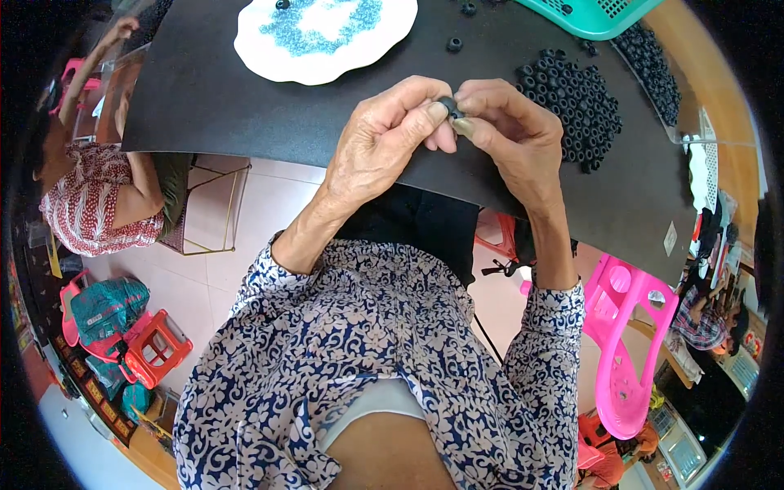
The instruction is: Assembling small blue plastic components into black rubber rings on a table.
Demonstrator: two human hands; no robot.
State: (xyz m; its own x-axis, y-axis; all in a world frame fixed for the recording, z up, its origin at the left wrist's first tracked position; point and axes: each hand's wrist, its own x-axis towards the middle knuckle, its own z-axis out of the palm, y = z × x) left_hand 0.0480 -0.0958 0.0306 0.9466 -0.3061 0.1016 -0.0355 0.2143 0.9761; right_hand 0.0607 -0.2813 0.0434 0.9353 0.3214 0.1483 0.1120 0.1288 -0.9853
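Both hands meet above the near edge of the dark table, with a small black rubber ring-shaped part (448,104) between their fingertips. My left hand (377,137) is closed, thumb and forefinger pinching the part. Thumb and fingers of my right hand (523,131) press on the same part from the other side. Fingertips hide much of it, so its exact shape is unclear. Beside my right hand lies a pile of similar black rings (578,110). One loose black ring (455,44) sits beyond my hands.
A white scalloped plate (286,67) with a blue pattern lies at the far left, a black part on it. At the far right are a teal basket (600,31) and more black parts (653,69). A pink plastic chair (625,351) stands right; another person (102,196) sits left.
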